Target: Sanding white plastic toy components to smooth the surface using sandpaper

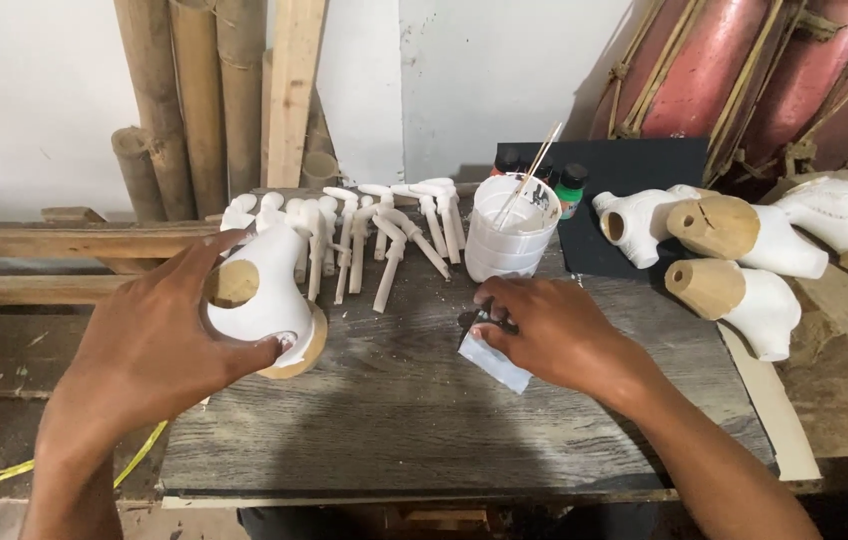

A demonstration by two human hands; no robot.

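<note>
Nearest the bottom edge, two bare forearms reach up onto a worn grey wooden surface [394, 420]; at lower left the left hand [159, 340] wraps a white-painted wooden body piece [264, 300], its fingers [259, 352] curled under the rounded tan base and the thumb hooked over the top, so the piece is gripped and held tilted just above the surface, a round bare-wood opening facing the camera; right of centre the right hand [554, 330] lies palm down, its fingertips pinching a small folded white sheet [492, 360] that rests flat on the surface, with a small dark thing under the fingers too hidden to tell; just beyond that hand stands a stack of white plastic cups [509, 235] with thin sticks [534, 170] leaning out of it; to its left a row of white-painted wooden pegs [384, 240] lies side by side across the middle of the frame; behind the cups sit small paint bottles [572, 188] on a black mat [634, 200]; at centre right lie more white body pieces [744, 250] with bare tan ends; in the upper left bamboo poles [194, 100] and a plank lean against a white wall; in the upper right are red curved shapes bound with cord.
</note>
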